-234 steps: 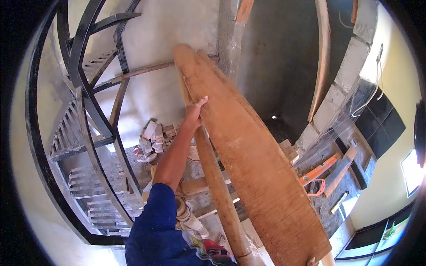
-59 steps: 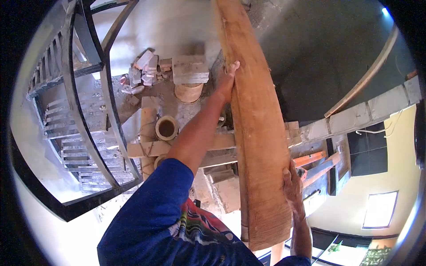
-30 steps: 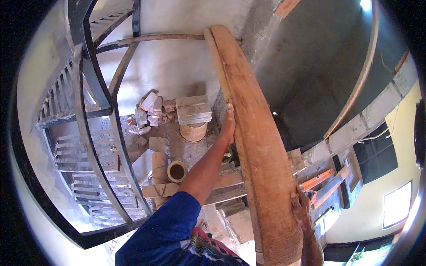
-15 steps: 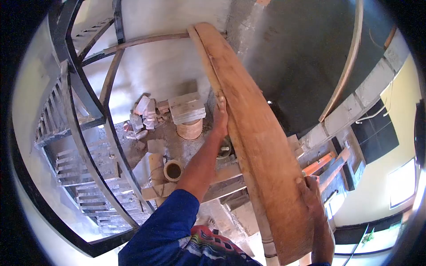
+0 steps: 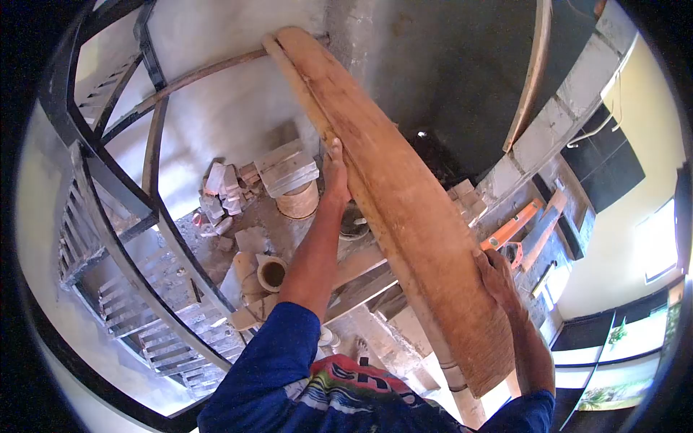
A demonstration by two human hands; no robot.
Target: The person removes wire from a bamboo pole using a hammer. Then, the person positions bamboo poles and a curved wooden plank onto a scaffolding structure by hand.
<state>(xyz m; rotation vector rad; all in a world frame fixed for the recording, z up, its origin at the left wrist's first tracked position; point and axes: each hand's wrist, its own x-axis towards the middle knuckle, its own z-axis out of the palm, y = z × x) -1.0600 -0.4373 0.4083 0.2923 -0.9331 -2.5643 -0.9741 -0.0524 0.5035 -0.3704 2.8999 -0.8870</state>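
Plank (image 5: 404, 209): slanting across centre
Left hand (image 5: 336, 173): I'm holding its left edge, left of centre, fingers part-curled
Right hand (image 5: 499, 280): I'm holding its right edge, lower right, fingers slightly bent

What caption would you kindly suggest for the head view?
Left hand and right hand at opposite edges of a long wooden board.

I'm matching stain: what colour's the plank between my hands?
Orange-brown plank, darker in patches; clearest in the head view.
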